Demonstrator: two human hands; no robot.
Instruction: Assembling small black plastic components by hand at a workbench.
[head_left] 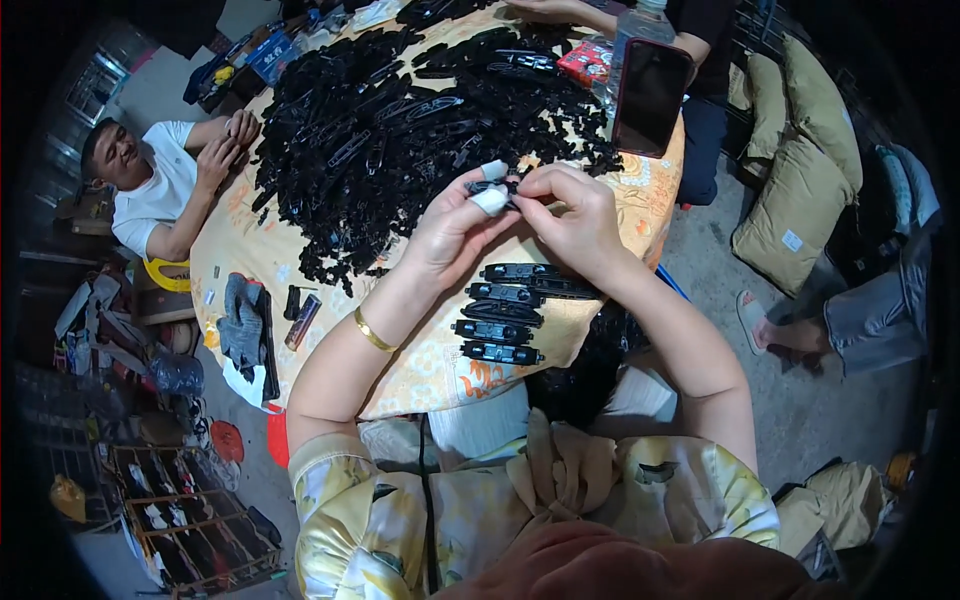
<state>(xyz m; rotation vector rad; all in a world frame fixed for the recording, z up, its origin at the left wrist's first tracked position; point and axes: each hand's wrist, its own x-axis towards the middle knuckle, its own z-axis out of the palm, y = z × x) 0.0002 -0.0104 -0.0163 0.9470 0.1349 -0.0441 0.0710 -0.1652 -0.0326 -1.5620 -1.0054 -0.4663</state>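
Both my hands meet over the table, just in front of a big heap of black plastic parts (370, 130). My left hand (455, 225), with white covers on its thumb and a fingertip, pinches a small black plastic part (484, 187). The fingers of my right hand (575, 210) are closed at that part's right end; whether they hold a separate piece is too small to tell. Below my hands, several long black plastic assemblies (500, 330) lie stacked in a row near the table's front edge.
A patterned cloth covers the round table (420, 375). A phone (650, 97) stands upright at the right, beside a clear bottle (648, 22). A grey glove (243, 325) and a lighter-like tube (303, 322) lie at left. Another person (165, 190) sits at the left edge; stuffed sacks (800, 205) lie right.
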